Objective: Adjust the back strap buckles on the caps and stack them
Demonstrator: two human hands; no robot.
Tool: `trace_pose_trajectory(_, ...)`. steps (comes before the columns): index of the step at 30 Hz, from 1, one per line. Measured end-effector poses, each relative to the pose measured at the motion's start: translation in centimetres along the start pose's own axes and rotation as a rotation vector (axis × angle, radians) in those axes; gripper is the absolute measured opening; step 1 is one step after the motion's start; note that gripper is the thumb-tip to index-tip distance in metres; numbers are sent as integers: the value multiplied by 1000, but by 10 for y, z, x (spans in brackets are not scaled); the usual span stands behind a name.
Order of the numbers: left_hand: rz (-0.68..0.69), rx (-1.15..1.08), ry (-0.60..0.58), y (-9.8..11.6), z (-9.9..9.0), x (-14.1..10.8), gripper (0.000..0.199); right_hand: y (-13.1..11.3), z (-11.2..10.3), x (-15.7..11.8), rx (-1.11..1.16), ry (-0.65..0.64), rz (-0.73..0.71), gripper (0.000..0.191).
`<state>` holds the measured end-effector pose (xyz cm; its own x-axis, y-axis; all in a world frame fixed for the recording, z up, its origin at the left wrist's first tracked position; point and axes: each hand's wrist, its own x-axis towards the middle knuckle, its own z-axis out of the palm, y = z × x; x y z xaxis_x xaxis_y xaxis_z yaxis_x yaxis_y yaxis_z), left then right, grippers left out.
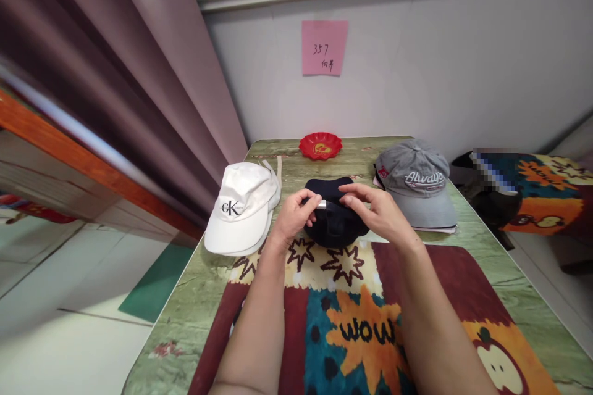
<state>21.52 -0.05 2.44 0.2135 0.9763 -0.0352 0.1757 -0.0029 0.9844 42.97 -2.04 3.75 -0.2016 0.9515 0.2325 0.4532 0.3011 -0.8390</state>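
Note:
A black cap (336, 228) rests on the table between my hands, its back strap toward me. My left hand (297, 215) pinches the strap near a small silver buckle at the cap's left side. My right hand (370, 207) is at the cap's right side, thumb and index finger slightly apart at its edge; whether it grips the fabric is hard to tell. Stacked white caps (243, 203), the top one with a CK logo, lie to the left. A grey cap (414, 182) lettered "Always" sits on a pinkish one at the right.
A red scalloped dish (320, 145) stands at the back of the green table (171, 333). A colourful patterned mat (352, 333) covers the front. Behind is a wall with a pink note (324, 47); a curtain (139, 49) hangs at the left.

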Motion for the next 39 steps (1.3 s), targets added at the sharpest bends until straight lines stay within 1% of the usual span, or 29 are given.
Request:
trace_pose_trajectory(1, -12, -10, -3, 1, -1, 0, 33, 1, -3, 0, -30, -13, 15, 29)
trace_pose_trajectory(3, -32, -20, -22, 2, -2, -2, 33, 1, -7, -1, -85, -82, 34, 34)
trace_pose_trajectory(5, -47, -17, -69, 3, -3, -3, 34, 1, -8, -1, -105, -168, 44, 35)
trace_pose_trajectory(7, -59, -13, -134, 3, -5, -4, 35, 1, -7, -1, -88, -212, 52, 34)
trace_pose_trajectory(9, -57, -18, -191, 4, -7, -4, 36, 1, -5, -1, -77, -197, 62, 36)
trace_pose_trajectory(12, -35, -18, -222, 4, -8, -4, 37, 2, -1, 1, -87, -137, 59, 35)
trace_pose_trajectory(16, -40, -1, -203, 3, -9, -4, 34, 2, 3, 2, -62, -111, 44, 32)
trace_pose_trajectory(23, -25, 12, -182, 1, -10, -4, 32, -1, 3, 2, -76, -108, 69, 38)
trace_pose_trajectory(27, -18, 23, -154, 0, -9, -3, 30, -3, 3, 1, -60, -103, 77, 34)
trace_pose_trajectory(35, -36, 8, -108, 1, -15, -4, 32, 3, -9, -1, -30, -128, 86, 35)
trace_pose_trajectory(39, -35, 27, -104, 6, -19, -6, 31, 4, -7, -1, -37, -81, 60, 31)
